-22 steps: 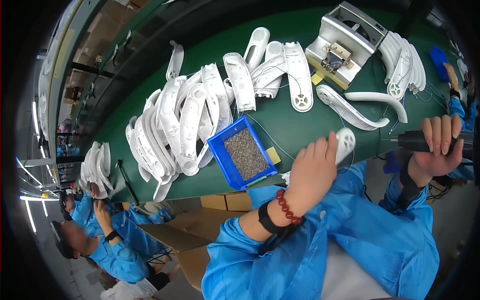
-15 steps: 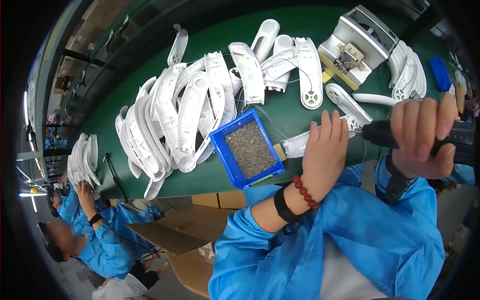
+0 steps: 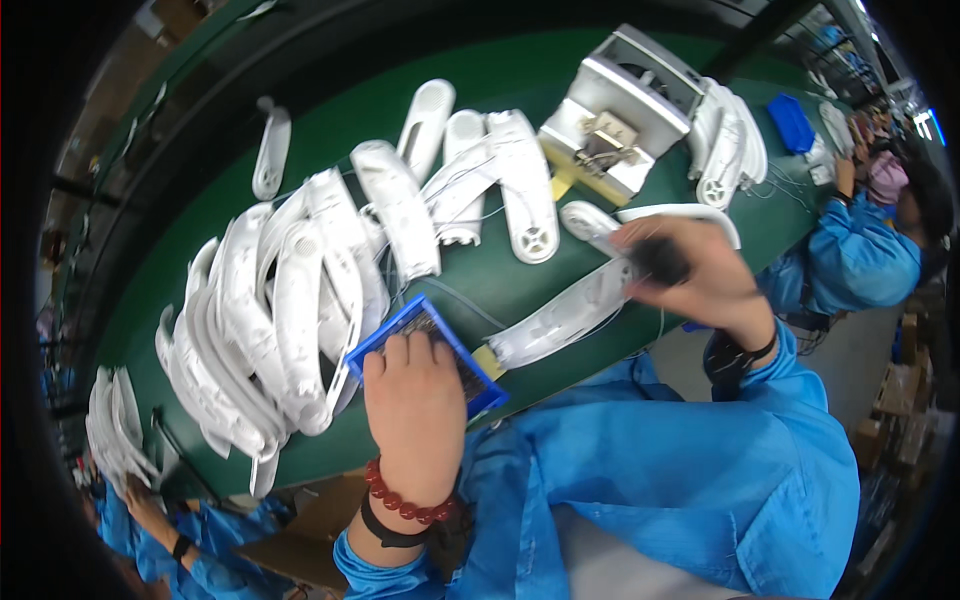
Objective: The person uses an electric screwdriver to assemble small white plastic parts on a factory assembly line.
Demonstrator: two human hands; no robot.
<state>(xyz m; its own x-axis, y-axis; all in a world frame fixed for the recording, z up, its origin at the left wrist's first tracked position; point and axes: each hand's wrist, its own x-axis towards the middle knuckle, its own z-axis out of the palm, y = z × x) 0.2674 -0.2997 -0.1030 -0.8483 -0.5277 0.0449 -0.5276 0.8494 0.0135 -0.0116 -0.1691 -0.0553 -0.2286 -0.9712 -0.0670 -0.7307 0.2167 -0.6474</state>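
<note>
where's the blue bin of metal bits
In the head view, the blue bin sits left of centre, just right of the heaped white parts, under the left hand.

Left fisheye on your head, tilted down at the counter (image 3: 530, 285).
You look from above, near the blue bin (image 3: 489, 398), aimed just beyond it and to its right; the wide lens also catches your blue jacket (image 3: 640, 470) on the bin's near side.

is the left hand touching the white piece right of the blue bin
Apart: head view shows the blue bin's rim between left hand and white piece.
</note>
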